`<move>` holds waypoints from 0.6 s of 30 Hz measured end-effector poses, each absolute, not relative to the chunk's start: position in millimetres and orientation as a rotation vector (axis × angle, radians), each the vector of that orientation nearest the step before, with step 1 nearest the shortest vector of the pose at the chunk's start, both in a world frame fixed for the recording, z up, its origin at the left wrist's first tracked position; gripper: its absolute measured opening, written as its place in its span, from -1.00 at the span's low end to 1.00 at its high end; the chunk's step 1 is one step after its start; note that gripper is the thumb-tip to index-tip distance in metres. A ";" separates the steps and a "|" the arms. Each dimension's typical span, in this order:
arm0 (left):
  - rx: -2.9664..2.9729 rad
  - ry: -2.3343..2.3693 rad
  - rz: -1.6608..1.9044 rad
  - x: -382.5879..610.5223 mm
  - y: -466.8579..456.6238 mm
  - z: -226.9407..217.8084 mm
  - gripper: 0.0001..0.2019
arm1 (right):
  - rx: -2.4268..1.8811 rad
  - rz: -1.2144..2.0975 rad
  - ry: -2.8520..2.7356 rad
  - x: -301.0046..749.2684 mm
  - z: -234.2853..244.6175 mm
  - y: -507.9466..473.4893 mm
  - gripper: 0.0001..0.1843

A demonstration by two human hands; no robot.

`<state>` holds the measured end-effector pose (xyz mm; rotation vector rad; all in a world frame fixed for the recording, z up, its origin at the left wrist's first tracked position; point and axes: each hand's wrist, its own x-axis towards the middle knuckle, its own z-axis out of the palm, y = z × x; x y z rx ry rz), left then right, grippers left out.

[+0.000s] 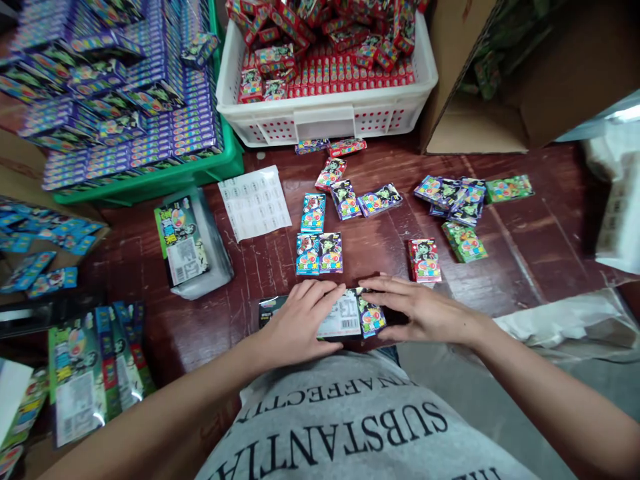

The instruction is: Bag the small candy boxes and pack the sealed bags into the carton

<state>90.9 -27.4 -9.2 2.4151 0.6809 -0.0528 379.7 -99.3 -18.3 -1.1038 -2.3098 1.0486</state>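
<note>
My left hand (306, 319) lies across a black printed plastic bag (345, 320) at the table's near edge, thumb on its near side and fingers on its far side. A pale label with a barcode shows on the bag. At the bag's right end, my right hand (417, 308) holds a small purple box (371, 316) between thumb and fingers. Whether the box is partly inside the bag I cannot tell. Just beyond my hands, a blue box (307, 253) and another purple box (331, 253) lie side by side. A red box (425, 260) lies beyond my right hand.
A green crate (165, 187) of purple boxes and a white crate (325, 123) of red boxes stand at the back. A cardboard carton (475, 130) is back right. A sticker sheet (255, 203) and a stack of bags (185, 247) lie left; several loose boxes (467, 200) lie right.
</note>
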 end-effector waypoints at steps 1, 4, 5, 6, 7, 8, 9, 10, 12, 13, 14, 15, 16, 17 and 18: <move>2.413 0.679 -0.044 93.1 -28.2 -9.1 -0.04 | -1.121 1.026 -2.308 377.7 -19.4 -98.3 -0.28; 2.409 0.732 0.003 100.6 -30.3 -10.4 -0.05 | -1.208 0.944 -2.242 366.9 -25.8 -97.9 -0.30; 2.412 0.754 0.014 102.9 -30.8 -11.1 -0.06 | -1.253 0.897 -2.208 363.0 -28.1 -98.7 -0.30; 2.418 0.774 0.022 104.9 -31.0 -11.7 -0.08 | -1.301 0.834 -2.184 359.8 -29.7 -99.9 -0.31; 2.426 0.792 0.024 106.6 -31.0 -12.0 -0.10 | -1.348 0.764 -2.177 357.8 -30.1 -101.4 -0.30; 2.437 0.804 0.023 108.2 -30.6 -11.9 -0.12 | -1.385 0.694 -2.192 357.6 -29.2 -103.0 -0.28; 2.450 0.809 0.020 109.8 -30.1 -11.3 -0.13 | -1.406 0.638 -2.231 359.5 -26.7 -104.7 -0.25; 2.467 0.807 0.014 111.5 -29.2 -9.9 -0.14 | -1.412 0.601 -2.284 364.0 -22.8 -106.3 -0.22; 2.520 0.786 -0.024 116.1 -26.8 -5.2 -0.17 | -1.427 0.560 -2.374 380.7 -12.7 -108.4 -0.23; 2.557 0.765 -0.054 119.2 -25.4 -2.1 -0.20 | -1.473 0.535 -2.386 392.4 -7.5 -108.9 -0.24; 2.596 0.738 -0.090 122.7 -24.0 1.2 -0.22 | -1.545 0.495 -2.372 405.4 -3.1 -108.7 -0.22; 2.629 0.708 -0.126 126.4 -22.6 4.4 -0.23 | -1.635 0.447 -2.343 418.4 0.3 -108.0 -0.17; 2.651 0.676 -0.159 130.1 -21.4 7.4 -0.25 | -1.719 0.402 -2.309 430.3 2.6 -106.8 -0.12; 2.662 0.647 -0.184 133.5 -20.3 10.0 -0.27 | -1.773 0.373 -2.286 439.8 3.9 -105.3 -0.11; 2.663 0.626 -0.203 136.3 -19.5 12.0 -0.31 | -1.788 0.373 -2.281 445.7 4.3 -103.5 -0.12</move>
